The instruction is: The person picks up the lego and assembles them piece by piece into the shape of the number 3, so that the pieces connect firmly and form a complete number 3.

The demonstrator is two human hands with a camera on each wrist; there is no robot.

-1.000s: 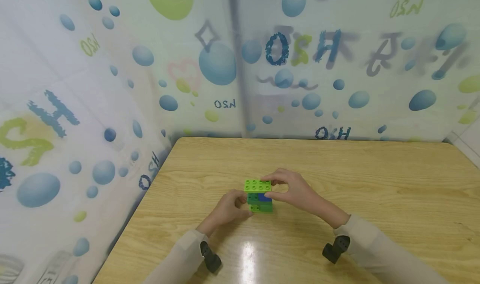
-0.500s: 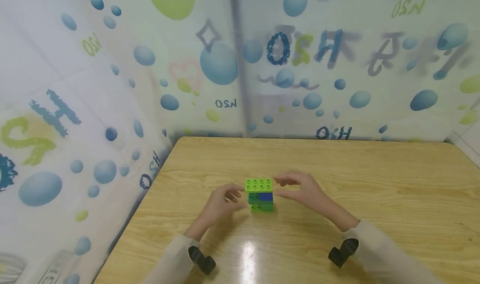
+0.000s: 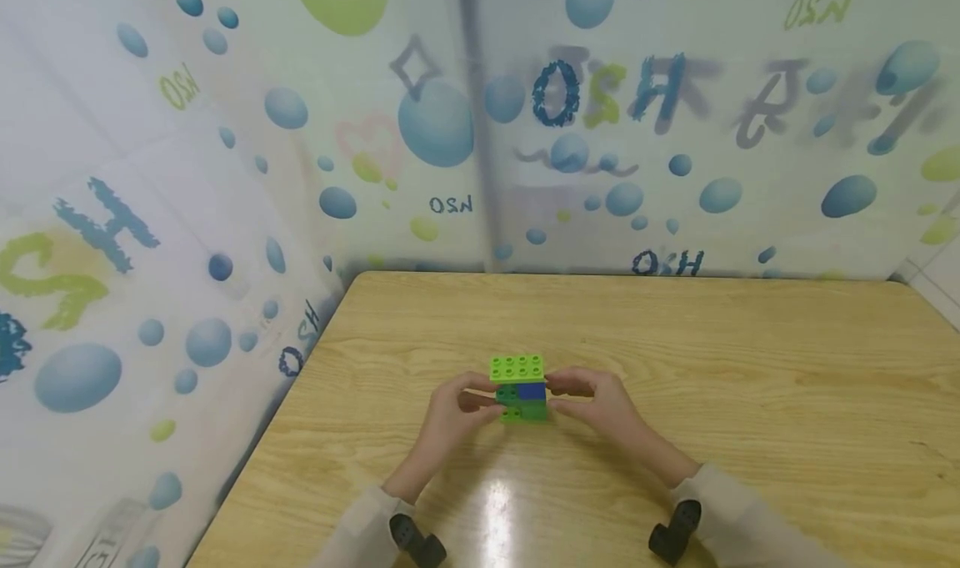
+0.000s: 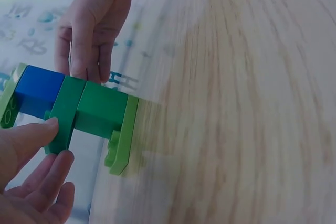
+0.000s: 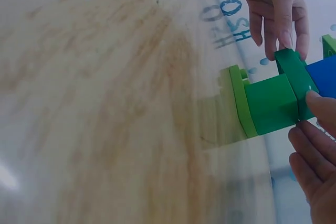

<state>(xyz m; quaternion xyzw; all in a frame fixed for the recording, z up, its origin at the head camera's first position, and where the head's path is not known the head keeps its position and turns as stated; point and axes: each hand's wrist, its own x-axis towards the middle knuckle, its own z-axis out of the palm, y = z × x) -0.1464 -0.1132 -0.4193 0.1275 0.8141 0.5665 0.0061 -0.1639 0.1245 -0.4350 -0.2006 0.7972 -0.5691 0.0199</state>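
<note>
An upright stack of toy building blocks stands on the table. A light green plate (image 3: 517, 369) tops it, above a blue block (image 3: 532, 391). Below come a dark green flat brick (image 4: 68, 114), a green block (image 4: 101, 109) and a light green bottom plate (image 5: 240, 100). My left hand (image 3: 450, 409) pinches the dark green brick's end between thumb and forefinger, its other fingers loosely bent. From the opposite side, my right hand (image 3: 609, 405) has thumb and forefinger on the same dark green brick. The stack's far side is hidden in the head view.
The wooden table (image 3: 712, 359) reaches back to a curtain (image 3: 600, 159) printed with bubbles and letters. Another printed sheet (image 3: 150, 301) hangs along the left edge. A dark wrist camera (image 3: 417, 541) sits on the left sleeve, another camera (image 3: 675, 533) on the right.
My right hand let go of the top light green plate and drew away rightward, while the left hand backed off. Both hands have since come in again lower, at the stack's middle.
</note>
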